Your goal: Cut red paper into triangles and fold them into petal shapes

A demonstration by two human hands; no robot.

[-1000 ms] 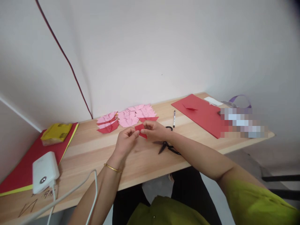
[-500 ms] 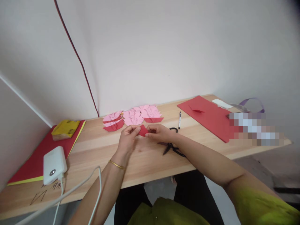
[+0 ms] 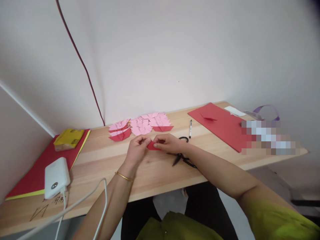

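Note:
A small folded piece of red paper (image 3: 153,146) is pinched between my two hands above the middle of the table. My left hand (image 3: 137,146) grips its left corner with thumb and fingertips. On the other side my right hand (image 3: 168,143) closes thumb and fingers on it, hiding part of the paper. Black-handled scissors (image 3: 178,157) lie with blades apart, partly under my right wrist. Just beyond my hands are pink cut-paper pieces (image 3: 141,126) and red ones (image 3: 122,135), spread in overlapping groups.
A pen (image 3: 190,129) lies right of centre. Red sheets (image 3: 220,128) rest farther right, a folded red piece (image 3: 208,117) on top. At left, a yellow packet (image 3: 68,139) and white power bank (image 3: 57,176) sit on red sheets (image 3: 32,176); a white cable (image 3: 82,197) crosses my left forearm.
The red paper has turned and now shows a lower, wider shape with a straight bottom edge. My fingers have shifted slightly on it; the view has moved a little.

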